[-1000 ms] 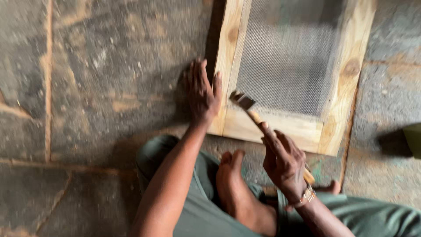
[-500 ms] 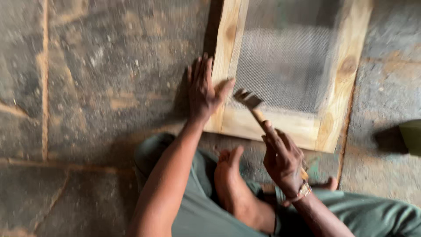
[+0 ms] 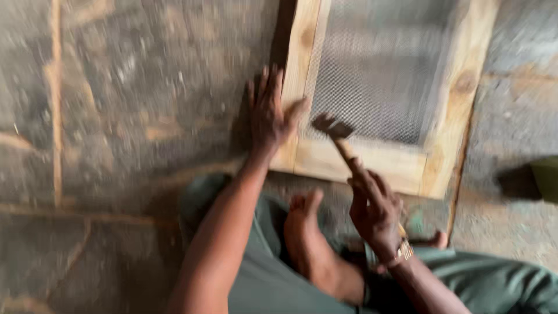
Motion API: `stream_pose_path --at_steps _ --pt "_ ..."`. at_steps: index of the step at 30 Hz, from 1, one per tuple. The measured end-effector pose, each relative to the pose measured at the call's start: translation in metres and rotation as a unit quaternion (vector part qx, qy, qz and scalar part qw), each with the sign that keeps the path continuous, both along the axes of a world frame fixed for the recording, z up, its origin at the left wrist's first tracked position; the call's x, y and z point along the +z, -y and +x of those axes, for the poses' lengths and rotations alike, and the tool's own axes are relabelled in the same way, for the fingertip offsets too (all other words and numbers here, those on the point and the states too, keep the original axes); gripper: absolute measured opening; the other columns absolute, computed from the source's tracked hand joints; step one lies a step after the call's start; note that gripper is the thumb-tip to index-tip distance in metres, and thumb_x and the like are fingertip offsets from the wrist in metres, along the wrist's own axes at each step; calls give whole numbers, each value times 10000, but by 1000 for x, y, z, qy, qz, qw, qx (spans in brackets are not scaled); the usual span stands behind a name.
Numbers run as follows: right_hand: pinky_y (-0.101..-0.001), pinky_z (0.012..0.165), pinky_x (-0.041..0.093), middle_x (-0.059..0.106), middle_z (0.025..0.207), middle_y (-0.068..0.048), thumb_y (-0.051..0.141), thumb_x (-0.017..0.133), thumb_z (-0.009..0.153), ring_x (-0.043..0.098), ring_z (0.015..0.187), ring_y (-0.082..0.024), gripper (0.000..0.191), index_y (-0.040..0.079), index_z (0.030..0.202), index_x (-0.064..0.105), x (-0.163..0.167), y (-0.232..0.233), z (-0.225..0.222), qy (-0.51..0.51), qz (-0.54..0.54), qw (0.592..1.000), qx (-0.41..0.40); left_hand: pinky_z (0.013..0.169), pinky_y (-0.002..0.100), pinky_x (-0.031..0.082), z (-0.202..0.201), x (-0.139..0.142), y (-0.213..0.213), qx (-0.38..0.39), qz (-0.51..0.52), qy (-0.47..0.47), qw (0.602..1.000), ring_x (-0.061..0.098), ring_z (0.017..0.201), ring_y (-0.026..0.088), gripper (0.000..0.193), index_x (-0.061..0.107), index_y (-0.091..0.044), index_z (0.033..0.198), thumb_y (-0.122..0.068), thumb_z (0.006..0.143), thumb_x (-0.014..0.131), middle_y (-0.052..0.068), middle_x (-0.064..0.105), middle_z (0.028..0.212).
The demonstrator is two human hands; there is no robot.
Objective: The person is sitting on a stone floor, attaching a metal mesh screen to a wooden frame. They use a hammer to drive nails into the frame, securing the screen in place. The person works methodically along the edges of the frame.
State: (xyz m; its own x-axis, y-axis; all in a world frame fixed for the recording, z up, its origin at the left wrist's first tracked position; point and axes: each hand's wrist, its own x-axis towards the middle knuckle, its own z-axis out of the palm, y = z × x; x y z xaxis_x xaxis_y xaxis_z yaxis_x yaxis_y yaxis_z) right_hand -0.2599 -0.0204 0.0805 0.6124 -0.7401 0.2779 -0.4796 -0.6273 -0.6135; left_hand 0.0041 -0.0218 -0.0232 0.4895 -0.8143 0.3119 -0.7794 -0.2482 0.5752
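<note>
A pale wooden frame (image 3: 372,163) with grey mesh (image 3: 378,81) stretched across it lies on the stone floor. My left hand (image 3: 268,113) rests flat with fingers spread on the frame's left corner. My right hand (image 3: 375,212), a gold watch at its wrist, grips the wooden handle of a small hammer (image 3: 337,134). The hammer's dark head hovers over the frame's bottom rail, beside my left thumb. The picture is blurred by motion.
I sit on the floor in green trousers (image 3: 279,285), with a bare foot (image 3: 314,244) tucked in front of me below the frame. The floor is rough grey stone slabs (image 3: 128,116) with brown joints. A green object (image 3: 546,177) sits at the right edge.
The hammer head has shifted slightly along the bottom rail while my right hand stays near my knee. My left hand stays pressed on the frame's corner.
</note>
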Motion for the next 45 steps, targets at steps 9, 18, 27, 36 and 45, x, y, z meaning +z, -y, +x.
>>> stream_pose_path --at_steps 9,18,27,36,45 --pt "-423 695 551 732 1036 -164 -58 659 949 699 816 -314 486 103 1407 637 0 4 -4 -16 41 999 8 1331 591 145 0 -3 0 12 35 -62 997 325 1590 365 833 457 18 1537 -615 1010 586 229 441 1628" --pt "-298 476 414 628 650 -91 29 730 912 504 540 -109 478 126 1376 667 -5 21 -6 -53 303 950 -41 1289 591 156 0 -3 2 12 21 -34 999 332 1551 377 845 455 23 1527 -608 983 595 240 425 1617" --pt "-267 451 424 655 660 9 82 719 914 522 518 -91 485 166 1386 642 2 32 -5 -75 392 914 -80 1291 591 103 1 -6 2 15 23 -31 999 307 1569 381 843 458 15 1515 -605 966 617 227 428 1617" --pt "-406 800 622 703 1228 -209 -20 596 986 756 942 -265 381 84 1353 586 -3 25 -7 125 147 979 64 1283 597 108 -1 -4 2 15 4 -14 1000 307 1554 369 834 458 8 1507 -625 974 566 225 429 1604" --pt "-430 697 542 700 1075 -145 -29 683 977 675 863 -321 553 136 1485 541 10 17 -2 -4 -29 997 65 1328 542 114 -4 7 0 51 36 -32 998 278 1599 327 632 437 -32 1562 -473 1111 474 183 419 1655"
